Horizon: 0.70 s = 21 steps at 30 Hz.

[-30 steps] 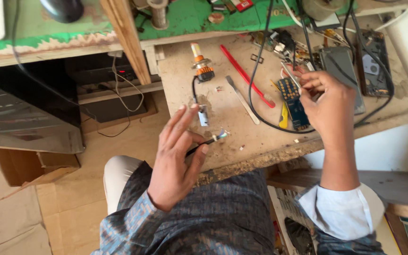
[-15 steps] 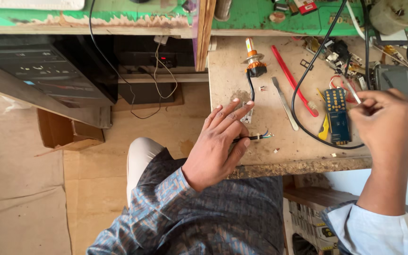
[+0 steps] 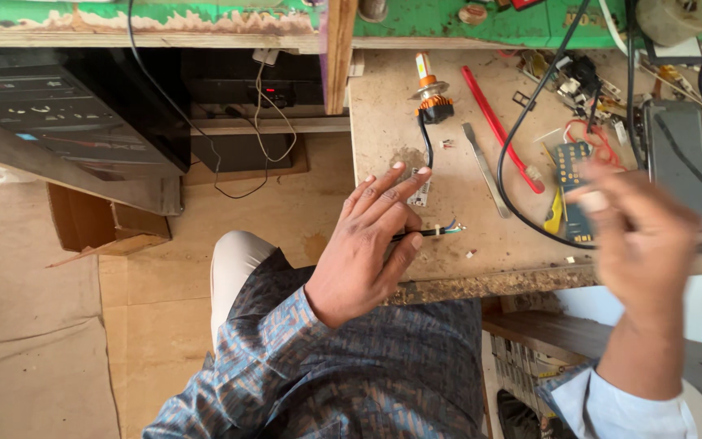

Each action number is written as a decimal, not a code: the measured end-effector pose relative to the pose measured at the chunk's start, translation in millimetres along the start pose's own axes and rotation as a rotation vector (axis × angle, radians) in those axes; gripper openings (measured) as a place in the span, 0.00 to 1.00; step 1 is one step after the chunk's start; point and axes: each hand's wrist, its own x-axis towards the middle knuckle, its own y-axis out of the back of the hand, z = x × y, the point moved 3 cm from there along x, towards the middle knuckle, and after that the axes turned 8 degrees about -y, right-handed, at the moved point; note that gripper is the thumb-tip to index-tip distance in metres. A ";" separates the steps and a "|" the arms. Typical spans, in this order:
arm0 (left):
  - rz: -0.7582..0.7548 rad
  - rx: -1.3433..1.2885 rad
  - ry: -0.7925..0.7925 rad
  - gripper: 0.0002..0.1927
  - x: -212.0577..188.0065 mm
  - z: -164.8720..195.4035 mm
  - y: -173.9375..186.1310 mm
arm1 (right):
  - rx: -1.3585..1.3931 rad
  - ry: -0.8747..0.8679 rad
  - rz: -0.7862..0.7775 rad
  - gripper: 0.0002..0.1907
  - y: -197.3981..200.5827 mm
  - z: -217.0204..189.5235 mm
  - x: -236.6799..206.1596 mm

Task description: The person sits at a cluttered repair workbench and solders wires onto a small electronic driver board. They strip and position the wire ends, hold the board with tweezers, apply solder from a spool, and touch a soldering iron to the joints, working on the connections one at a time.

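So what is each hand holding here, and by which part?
The left hand pinches a black cable just behind its bared coloured wire ends. The right hand is motion-blurred; any hold cannot be told.

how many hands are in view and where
2. The left hand is at the near edge of the workbench, pinching a thin black cable with bare coloured wire ends. The right hand, blurred, is raised over the bench's right side.

Leaving bare worn wooden benchtop (image 3: 383, 106) open at left; crowding right: looping black cable (image 3: 507, 175), red plastic strip (image 3: 497, 126), flat grey metal strip (image 3: 485, 169).
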 end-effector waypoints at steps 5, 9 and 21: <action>-0.007 -0.008 0.004 0.05 -0.7 -1.1 -1.0 | -0.154 0.116 -0.270 0.12 -34.1 -9.3 7.0; -0.005 -0.014 0.004 0.05 -0.3 -0.9 0.1 | -0.240 0.241 -0.348 0.12 -54.5 -10.9 18.6; 0.047 -0.039 -0.023 0.05 -7.7 9.4 8.5 | -0.392 0.396 -0.270 0.09 -75.3 -14.9 22.7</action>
